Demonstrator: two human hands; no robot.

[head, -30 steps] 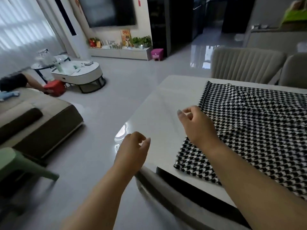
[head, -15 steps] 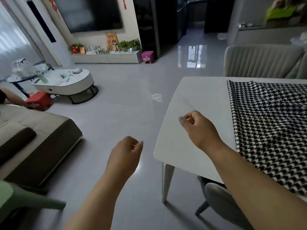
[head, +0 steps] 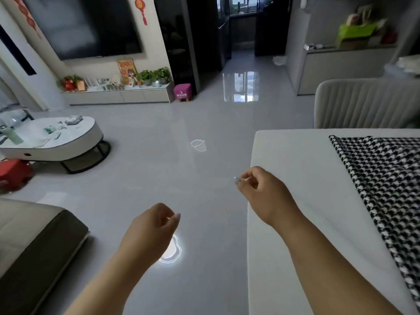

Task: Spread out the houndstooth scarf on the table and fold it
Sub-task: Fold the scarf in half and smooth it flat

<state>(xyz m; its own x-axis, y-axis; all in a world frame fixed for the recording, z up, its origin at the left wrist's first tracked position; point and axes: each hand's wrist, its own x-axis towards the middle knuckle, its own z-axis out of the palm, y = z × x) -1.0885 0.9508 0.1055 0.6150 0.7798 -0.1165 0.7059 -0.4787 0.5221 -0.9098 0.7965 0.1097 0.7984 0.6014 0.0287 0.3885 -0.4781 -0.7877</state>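
The black-and-white houndstooth scarf [head: 384, 187] lies flat on the white table [head: 295, 169] at the right, running off the right edge of the view. My right hand [head: 261, 194] hovers over the table's left edge, fingers loosely curled, holding nothing and apart from the scarf. My left hand [head: 152, 228] hangs over the grey floor left of the table, fingers loosely curled, also with nothing in it.
A beige ribbed chair [head: 363, 103] stands behind the table. A sofa [head: 34, 242] is at lower left, an oval coffee table [head: 52, 142] and a red box [head: 13, 173] at left, a pink stool [head: 182, 92] by the TV cabinet.
The view has swung left, away from the table. The scarf and table slid to the right edge of the view. Both hands stay loosely curled and hold nothing.
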